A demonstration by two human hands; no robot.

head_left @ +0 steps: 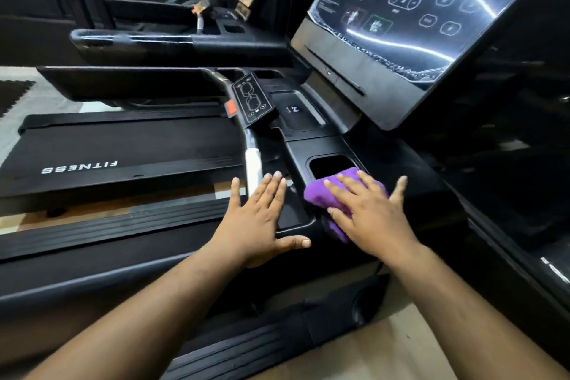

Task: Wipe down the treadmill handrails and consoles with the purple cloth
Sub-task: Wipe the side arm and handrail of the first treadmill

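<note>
R hand [368, 213] flat, fingers straight on purple cloth [320, 194] | L hand [259, 219] flat, holds nothing

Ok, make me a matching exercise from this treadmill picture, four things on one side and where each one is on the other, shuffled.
Things:
1. purple cloth
2. left hand
3. cup holder
4. console screen

Places:
A. open hole just beyond the cloth
B. upper right, tilted
C. under the right hand
D. flat on the tray's left edge

Pairs: 1-C, 2-D, 3-A, 4-B
</note>
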